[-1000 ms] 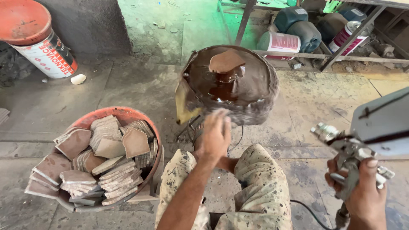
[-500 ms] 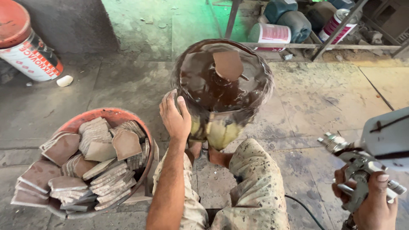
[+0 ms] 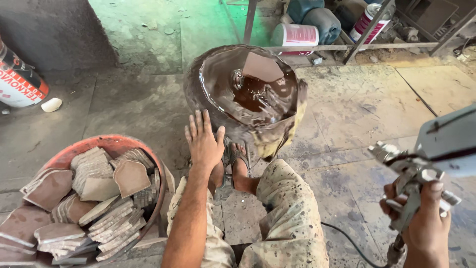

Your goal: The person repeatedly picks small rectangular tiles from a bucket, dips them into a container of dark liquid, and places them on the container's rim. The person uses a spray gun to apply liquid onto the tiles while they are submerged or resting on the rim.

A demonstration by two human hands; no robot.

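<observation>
My left hand [image 3: 203, 140] is flat and open, its fingers spread against the near left side of a round stand [image 3: 246, 99] coated in glossy brown glaze. A small brown tile [image 3: 262, 67] lies on top of the stand in wet glaze. My right hand [image 3: 421, 218] grips a metal spray gun [image 3: 415, 176] with a grey cup, held off to the lower right, away from the stand. My feet and paint-spattered trousers [image 3: 277, 213] lie between the hands.
A red basin [image 3: 111, 145] heaped with several unglazed tiles stands at the lower left. A paint bucket [image 3: 17, 82] stands far left by a dark wall. Cans, jugs and a metal frame [image 3: 347, 47] crowd the back right. A hose [image 3: 347, 240] trails on the floor.
My left hand slid from the stand's front to its left side and lower. The stand appears turned and blurred at its rim. The spray gun stayed at the right.
</observation>
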